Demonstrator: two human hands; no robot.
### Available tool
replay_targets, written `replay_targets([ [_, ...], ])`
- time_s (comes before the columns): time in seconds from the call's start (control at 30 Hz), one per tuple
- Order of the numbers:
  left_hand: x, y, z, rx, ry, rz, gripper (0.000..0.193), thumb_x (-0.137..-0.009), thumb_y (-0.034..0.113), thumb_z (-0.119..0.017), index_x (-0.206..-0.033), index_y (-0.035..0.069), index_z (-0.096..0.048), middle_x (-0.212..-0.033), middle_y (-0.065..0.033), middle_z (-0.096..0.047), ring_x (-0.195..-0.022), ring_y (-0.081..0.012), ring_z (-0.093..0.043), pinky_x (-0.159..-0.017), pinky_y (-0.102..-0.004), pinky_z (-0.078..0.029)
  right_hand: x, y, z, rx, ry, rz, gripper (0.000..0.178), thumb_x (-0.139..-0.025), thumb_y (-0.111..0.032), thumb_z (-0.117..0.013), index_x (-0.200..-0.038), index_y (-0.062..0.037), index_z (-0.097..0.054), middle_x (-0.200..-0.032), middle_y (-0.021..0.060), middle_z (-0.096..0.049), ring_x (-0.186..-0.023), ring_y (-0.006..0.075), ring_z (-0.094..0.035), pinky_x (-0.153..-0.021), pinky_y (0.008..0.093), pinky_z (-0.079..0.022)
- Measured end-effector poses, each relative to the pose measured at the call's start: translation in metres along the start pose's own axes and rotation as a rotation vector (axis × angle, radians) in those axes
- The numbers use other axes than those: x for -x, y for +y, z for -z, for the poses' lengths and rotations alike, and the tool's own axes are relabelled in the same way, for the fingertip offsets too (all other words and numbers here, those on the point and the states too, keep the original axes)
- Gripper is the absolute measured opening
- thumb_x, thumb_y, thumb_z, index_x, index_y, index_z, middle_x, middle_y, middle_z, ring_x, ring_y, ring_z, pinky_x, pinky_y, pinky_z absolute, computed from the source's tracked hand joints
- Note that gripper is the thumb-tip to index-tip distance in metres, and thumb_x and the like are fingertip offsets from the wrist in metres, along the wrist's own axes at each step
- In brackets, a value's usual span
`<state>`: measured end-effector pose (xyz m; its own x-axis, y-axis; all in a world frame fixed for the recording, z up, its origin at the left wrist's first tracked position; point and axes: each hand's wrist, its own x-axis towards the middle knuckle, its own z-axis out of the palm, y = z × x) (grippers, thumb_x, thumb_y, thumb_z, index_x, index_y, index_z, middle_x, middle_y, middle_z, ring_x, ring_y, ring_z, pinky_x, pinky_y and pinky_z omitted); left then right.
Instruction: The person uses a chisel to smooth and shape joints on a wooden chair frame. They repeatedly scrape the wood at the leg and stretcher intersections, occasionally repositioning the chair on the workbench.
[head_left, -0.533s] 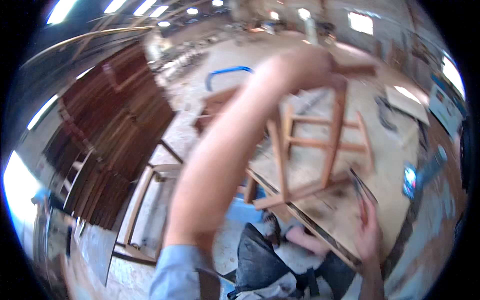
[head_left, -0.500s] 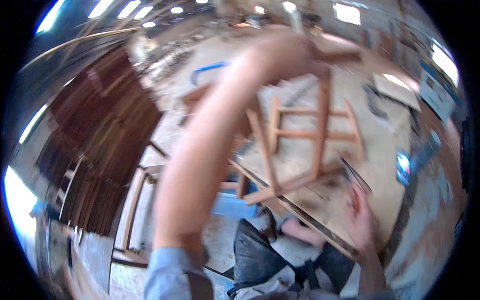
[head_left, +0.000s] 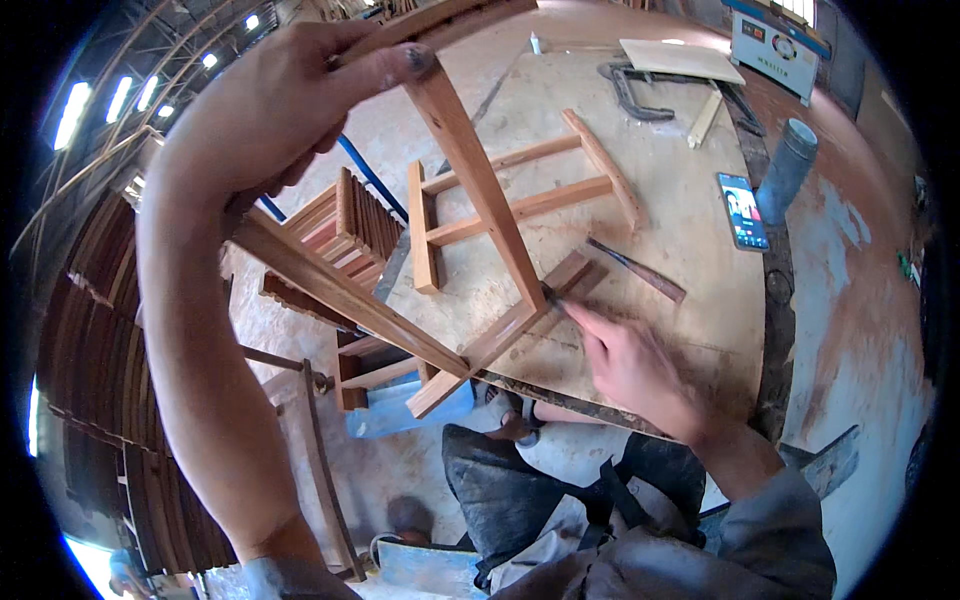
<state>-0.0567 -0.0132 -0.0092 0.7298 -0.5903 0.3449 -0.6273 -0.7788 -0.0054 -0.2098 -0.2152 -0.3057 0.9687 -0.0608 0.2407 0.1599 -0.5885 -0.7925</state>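
Observation:
My left hand (head_left: 290, 110) is closed round the upper part of a wooden frame (head_left: 475, 190), holding it tilted above the workbench. Two legs of the frame run down to a lower wooden rail (head_left: 490, 345), which lies across the bench edge. At the joint of the right leg and the rail, my right hand (head_left: 640, 370) reaches in with its index finger stretched out, at or touching the wood; its other fingers are partly curled. Just beyond that hand a chisel (head_left: 640, 272) with a brown handle lies on the bench. A second, H-shaped wooden frame (head_left: 520, 205) lies behind.
The plywood-topped workbench (head_left: 700, 320) carries a C-clamp (head_left: 635, 95), a lit phone (head_left: 742, 212) and a grey-blue bottle (head_left: 788, 165). Stacked wooden parts (head_left: 345, 225) stand left of the bench, above a blue bin (head_left: 410, 408). Dark boards (head_left: 110, 350) are piled farther left.
My view has turned, and the held frame now appears larger and nearer. My right hand has moved left from beside the chisel to the rail joint. My left hand still grips the frame.

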Motion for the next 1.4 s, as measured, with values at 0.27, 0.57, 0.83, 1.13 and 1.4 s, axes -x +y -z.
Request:
replay_targets([
  [0.27, 0.01, 0.034, 0.007, -0.083, 0.01, 0.143, 0.055, -0.099, 0.059, -0.063, -0.112, 0.006, -0.073, -0.057, -0.0031, -0.055, -0.046, -0.0121, -0.055, -0.043, -0.0329, -0.043, 0.001, -0.005, 0.005, 0.172, -0.023, 0.055, 0.04, -0.094, -0.001, -0.059, -0.134, 0.0015, -0.064, -0.086, 0.0304, -0.068, -0.08, 0.0449, -0.071, -0.071, 0.0519, -0.055],
  [0.57, 0.0, 0.063, 0.024, 0.024, -0.202, 0.387, 0.057, -0.097, 0.063, -0.064, -0.111, 0.008, -0.074, -0.059, -0.0016, -0.058, -0.05, -0.0113, -0.057, -0.048, -0.0308, -0.046, 0.031, -0.03, 0.018, 0.147, -0.082, -0.035, 0.043, -0.097, -0.004, -0.057, -0.139, 0.0012, -0.059, -0.085, 0.0299, -0.067, -0.08, 0.0459, -0.069, -0.069, 0.0536, -0.053],
  [0.83, 0.03, 0.043, 0.02, -0.191, 0.069, -0.023, 0.065, -0.096, 0.067, -0.061, -0.116, 0.007, -0.074, -0.06, -0.0042, -0.061, -0.05, -0.0141, -0.061, -0.048, -0.0344, -0.049, 0.024, -0.043, -0.021, 0.154, -0.074, 0.004, 0.049, -0.096, -0.002, -0.057, -0.144, -0.0002, -0.055, -0.078, 0.0286, -0.065, -0.074, 0.0451, -0.068, -0.065, 0.0536, -0.052],
  [1.13, 0.014, 0.058, 0.035, -0.115, -0.184, 0.267, 0.069, -0.098, 0.066, -0.057, -0.124, 0.004, -0.072, -0.058, -0.0029, -0.059, -0.047, -0.013, -0.059, -0.047, -0.0323, -0.049, 0.02, -0.04, -0.024, 0.085, -0.014, -0.009, 0.046, -0.098, -0.003, -0.053, -0.144, -0.0034, -0.057, -0.091, 0.033, -0.065, -0.083, 0.0475, -0.069, -0.07, 0.0523, -0.053],
  [1.4, 0.011, 0.051, 0.035, -0.041, -0.229, 0.266, 0.064, -0.099, 0.066, -0.056, -0.121, 0.008, -0.073, -0.058, -0.0019, -0.058, -0.046, -0.0131, -0.058, -0.048, -0.0342, -0.049, 0.019, -0.04, -0.024, 0.143, -0.08, -0.141, 0.046, -0.098, -0.001, -0.053, -0.143, -0.0067, -0.059, -0.092, 0.0317, -0.066, -0.084, 0.0474, -0.069, -0.069, 0.0532, -0.053],
])
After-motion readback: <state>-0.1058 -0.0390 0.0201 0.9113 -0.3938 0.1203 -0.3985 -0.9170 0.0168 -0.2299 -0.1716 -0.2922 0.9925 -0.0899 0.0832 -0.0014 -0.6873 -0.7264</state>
